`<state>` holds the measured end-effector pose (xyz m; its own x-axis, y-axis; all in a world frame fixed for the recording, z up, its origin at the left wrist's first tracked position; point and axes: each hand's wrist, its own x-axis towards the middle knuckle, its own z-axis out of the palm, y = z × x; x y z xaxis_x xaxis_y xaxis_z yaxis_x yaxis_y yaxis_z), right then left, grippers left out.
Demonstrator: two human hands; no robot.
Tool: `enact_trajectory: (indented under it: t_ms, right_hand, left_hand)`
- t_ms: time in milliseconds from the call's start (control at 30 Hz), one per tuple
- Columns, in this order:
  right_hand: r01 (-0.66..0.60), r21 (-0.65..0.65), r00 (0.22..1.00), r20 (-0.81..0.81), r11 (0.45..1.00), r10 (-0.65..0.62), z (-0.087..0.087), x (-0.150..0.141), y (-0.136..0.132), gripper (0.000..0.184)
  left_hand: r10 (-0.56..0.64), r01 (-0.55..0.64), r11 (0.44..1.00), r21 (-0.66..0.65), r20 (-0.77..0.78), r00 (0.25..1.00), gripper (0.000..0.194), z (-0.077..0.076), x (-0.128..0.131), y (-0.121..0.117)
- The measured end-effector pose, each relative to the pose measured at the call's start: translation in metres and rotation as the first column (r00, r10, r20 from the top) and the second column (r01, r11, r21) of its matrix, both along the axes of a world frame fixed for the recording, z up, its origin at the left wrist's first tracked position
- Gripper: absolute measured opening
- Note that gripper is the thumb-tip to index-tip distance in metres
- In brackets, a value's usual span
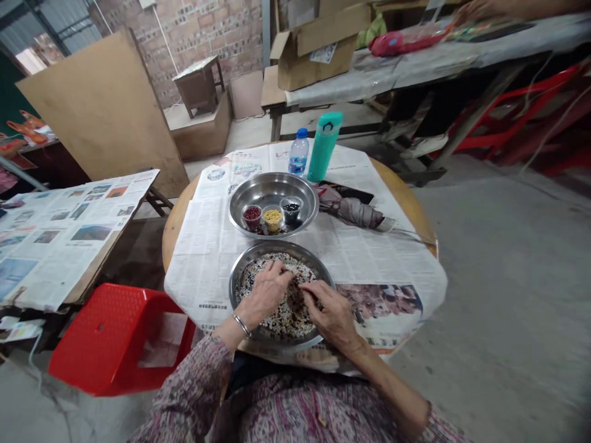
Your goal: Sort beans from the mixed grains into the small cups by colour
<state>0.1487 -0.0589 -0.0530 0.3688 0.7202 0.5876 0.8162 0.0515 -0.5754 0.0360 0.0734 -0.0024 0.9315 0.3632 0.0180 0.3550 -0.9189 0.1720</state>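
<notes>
In the nearer steel basin (234, 271) lies a spread of mixed white, dark and yellow grains and beans (289, 317). My left hand (268, 289), with a bangle at the wrist, is over the left part of the mix, its fingers bent down and closed at the grains. On the right side my right hand (330, 311) reaches over the rim, thumb and fingers drawn together in a pinch. Whatever either hand holds is too small to make out. Behind it, a second steel basin (272, 183) carries cups of red beans (252, 215), yellow beans (272, 218) and black beans (291, 211).
Newspaper (203, 246) covers the round table. Past the far basin stand a water bottle (298, 152) and a teal flask (325, 146). A folded grey umbrella (355, 210) and a dark phone (355, 193) lie right. A red stool (106, 338) is at left. Another person's hand (480, 9) shows upper right.
</notes>
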Motion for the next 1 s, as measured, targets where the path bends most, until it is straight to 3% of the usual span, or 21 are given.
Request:
enact_trajectory:
  t_ms: [100, 200, 267, 367, 433, 500, 567, 667, 767, 867, 1000]
  right_hand:
    - [-0.003, -0.017, 1.000, 0.024, 1.000, 0.004, 0.001, 0.000, 0.001, 0.021]
    - [-0.001, -0.081, 0.997, 0.082, 0.997, 0.007, 0.003, 0.001, 0.001, 0.020]
    - [-0.028, -0.141, 0.990, 0.131, 0.990, 0.047, 0.005, 0.003, 0.000, 0.017]
    - [-0.104, -0.264, 0.965, 0.208, 0.959, 0.162, 0.005, 0.007, -0.005, 0.025]
    - [-0.108, -0.351, 0.941, 0.267, 0.930, 0.210, 0.005, 0.008, -0.008, 0.043]
    - [-0.104, -0.422, 0.926, 0.289, 0.900, 0.243, 0.004, 0.008, -0.009, 0.053]
    - [-0.147, -0.495, 0.923, 0.242, 0.856, 0.298, 0.004, 0.004, -0.007, 0.046]
    - [-0.275, -0.587, 0.910, 0.096, 0.762, 0.403, 0.007, -0.004, 0.003, 0.026]
    - [-0.386, -0.612, 0.872, 0.000, 0.690, 0.489, 0.014, -0.011, 0.022, 0.027]
    - [-0.356, -0.613, 0.867, 0.064, 0.705, 0.493, 0.022, -0.010, 0.045, 0.030]
    - [-0.158, -0.606, 0.895, 0.246, 0.780, 0.372, 0.032, 0.009, 0.068, 0.030]
  left_hand:
    - [0.150, -0.149, 0.986, 0.069, 0.000, 0.989, 0.025, 0.000, -0.003, 0.016]
    - [0.256, -0.256, 0.964, 0.074, 0.007, 0.967, 0.026, -0.001, -0.018, 0.014]
    - [0.242, -0.243, 0.970, 0.031, 0.012, 0.970, 0.025, 0.000, -0.030, 0.002]
    - [0.119, -0.120, 0.991, -0.060, -0.011, 0.993, 0.033, 0.004, -0.046, -0.022]
    - [0.029, -0.034, 0.993, -0.115, -0.045, 0.999, 0.033, 0.006, -0.052, -0.034]
    - [-0.019, 0.005, 0.989, -0.147, -0.093, 0.996, 0.018, 0.007, -0.056, -0.040]
    - [-0.011, -0.011, 0.987, -0.159, -0.139, 0.990, 0.012, 0.007, -0.059, -0.041]
    - [0.080, -0.103, 0.981, -0.164, -0.145, 0.986, 0.022, 0.005, -0.066, -0.035]
    - [0.200, -0.210, 0.963, -0.172, -0.073, 0.977, 0.030, 0.000, -0.072, -0.026]
    - [0.286, -0.279, 0.948, -0.154, 0.023, 0.958, 0.034, -0.005, -0.072, -0.020]
    - [0.372, -0.367, 0.927, -0.079, 0.063, 0.926, 0.019, 0.000, -0.067, -0.018]
